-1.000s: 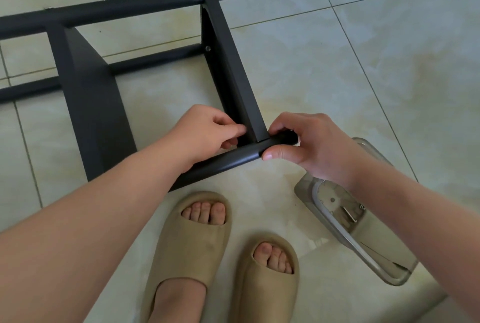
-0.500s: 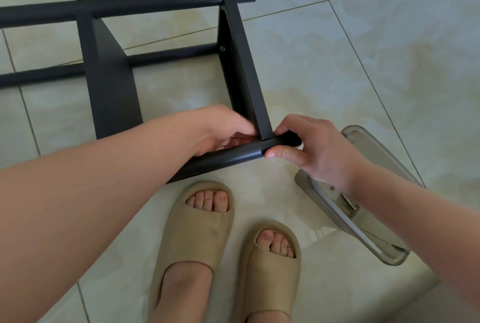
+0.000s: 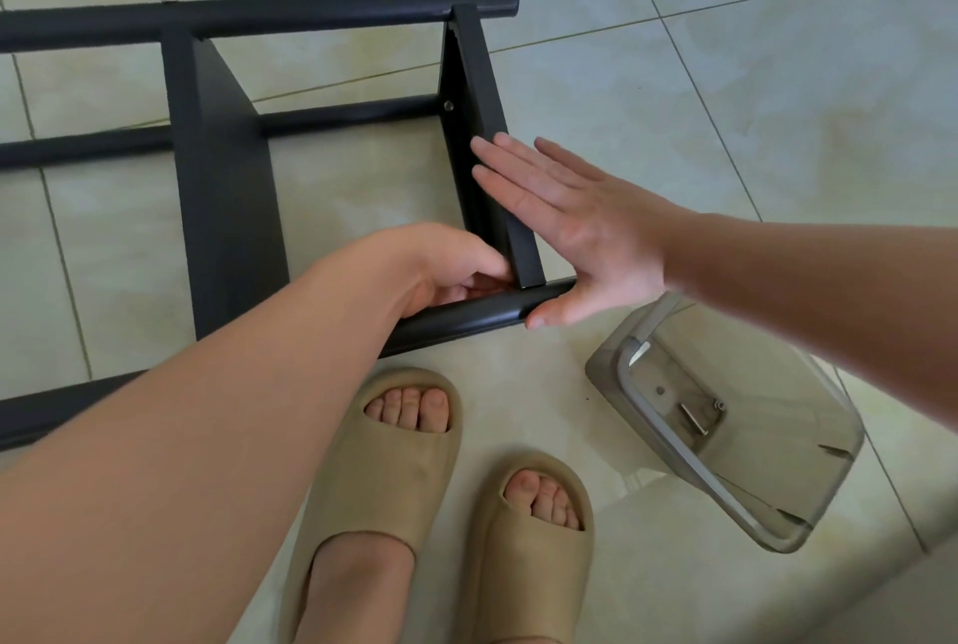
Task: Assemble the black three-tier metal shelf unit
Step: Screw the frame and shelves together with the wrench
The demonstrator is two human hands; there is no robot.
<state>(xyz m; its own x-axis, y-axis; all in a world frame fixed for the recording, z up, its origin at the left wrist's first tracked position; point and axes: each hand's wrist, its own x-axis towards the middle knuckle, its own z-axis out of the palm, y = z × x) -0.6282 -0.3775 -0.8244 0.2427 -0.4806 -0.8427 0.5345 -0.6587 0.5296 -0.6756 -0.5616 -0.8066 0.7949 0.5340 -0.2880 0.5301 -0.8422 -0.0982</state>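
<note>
Tiles [image 3: 674, 135], pale and glossy, cover the floor, bare to the right. On them the black shelf frame [image 3: 228, 187] lies on its side. Left hand [image 3: 446, 265] grips its near tube; right hand [image 3: 575, 223] is flat and spread against the end shelf. Beside it, a clear plastic container [image 3: 767, 436] holds small metal hardware.

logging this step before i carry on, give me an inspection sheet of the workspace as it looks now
surface: pale tiled floor, grout lines visible
job's things: black metal shelf frame lying on its side on the floor; near tube joins the end shelf panel
clutter: clear plastic container on the floor to the right, small metal hardware inside
grippers: left hand curled at the tube and panel joint; right hand open flat, palm against the tube end
cables: nothing seen
surroundings: the person's feet in beige slides
</note>
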